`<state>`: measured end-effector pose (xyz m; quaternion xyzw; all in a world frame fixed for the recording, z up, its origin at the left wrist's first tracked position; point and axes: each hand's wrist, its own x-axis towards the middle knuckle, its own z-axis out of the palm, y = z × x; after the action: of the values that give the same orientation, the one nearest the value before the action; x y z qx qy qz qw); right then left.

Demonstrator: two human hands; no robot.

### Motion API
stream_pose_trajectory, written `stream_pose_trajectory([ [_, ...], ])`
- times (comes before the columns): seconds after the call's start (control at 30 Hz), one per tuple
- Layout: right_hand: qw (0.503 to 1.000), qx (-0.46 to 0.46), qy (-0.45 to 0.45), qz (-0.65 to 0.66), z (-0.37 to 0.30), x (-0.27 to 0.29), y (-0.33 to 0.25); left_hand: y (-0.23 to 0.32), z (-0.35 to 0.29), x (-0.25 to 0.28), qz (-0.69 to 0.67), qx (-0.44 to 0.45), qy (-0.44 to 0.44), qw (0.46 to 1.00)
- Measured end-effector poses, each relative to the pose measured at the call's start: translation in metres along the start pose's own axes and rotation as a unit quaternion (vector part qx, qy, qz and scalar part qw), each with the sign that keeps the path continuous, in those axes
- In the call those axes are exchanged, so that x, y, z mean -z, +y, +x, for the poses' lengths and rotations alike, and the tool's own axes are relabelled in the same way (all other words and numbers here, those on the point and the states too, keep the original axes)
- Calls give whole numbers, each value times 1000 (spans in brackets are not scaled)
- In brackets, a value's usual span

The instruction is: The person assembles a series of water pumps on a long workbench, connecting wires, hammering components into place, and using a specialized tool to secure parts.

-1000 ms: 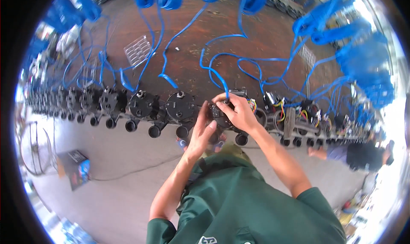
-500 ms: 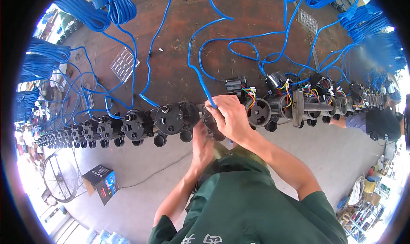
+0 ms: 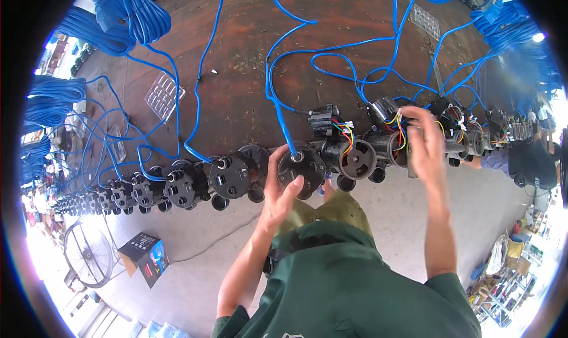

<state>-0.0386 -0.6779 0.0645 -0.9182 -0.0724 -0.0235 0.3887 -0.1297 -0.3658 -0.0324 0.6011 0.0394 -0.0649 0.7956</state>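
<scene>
My left hand [image 3: 278,187] grips the side of a black motor housing [image 3: 303,175] with a round end cover, its thumb lying on the cover's face. A blue cable [image 3: 282,120] enters the top of that cover. My right hand [image 3: 427,142] is raised over a hammer [image 3: 454,148] lying across the row, its fingers stretched out and mostly hiding the hammer's head. Whether they touch it I cannot tell. Between my hands, an uncovered housing [image 3: 357,159] shows its round interior, with coloured wires [image 3: 345,129] leading to a black ribbed part [image 3: 324,120].
Similar black housings [image 3: 229,177] line the table edge on both sides. Coiled blue cables [image 3: 139,15] hang around the brown table [image 3: 248,48]. Clear plastic trays [image 3: 164,96] lie on it. Another person [image 3: 529,166] is at the far right; a cardboard box [image 3: 145,258] stands below left.
My right hand has left the cable and housing and moved right to the hammer. My left hand has come up around the housing, whose covered face now shows.
</scene>
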Motion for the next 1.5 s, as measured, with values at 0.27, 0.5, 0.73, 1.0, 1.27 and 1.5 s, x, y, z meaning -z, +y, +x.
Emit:
stream_pose_trajectory([
  [0.27, 895, 2, -101, -434, -43, 56, 72, -5, 2, 1, -21, 13, -13, 1000],
  [0.5, 935, -28, -2, -353, -65, 53, 46, -5, 10, 14, 265, -178, -1, 948],
  [0.73, 914, -301, -80, 260, -130, -48, -32, -24, 16, 12, 294, -155, 17, 943],
  [1.0, 797, -411, -131, 422, -123, -54, -49, -17, 19, 13, 327, -175, 5, 928],
  [1.27, 923, -231, -98, 293, -103, -41, -79, -21, 19, 16, 311, -193, 3, 931],
  [1.5, 988, -8, -141, -56, -74, -49, -85, -13, 14, 13, 286, -168, 29, 943],
])
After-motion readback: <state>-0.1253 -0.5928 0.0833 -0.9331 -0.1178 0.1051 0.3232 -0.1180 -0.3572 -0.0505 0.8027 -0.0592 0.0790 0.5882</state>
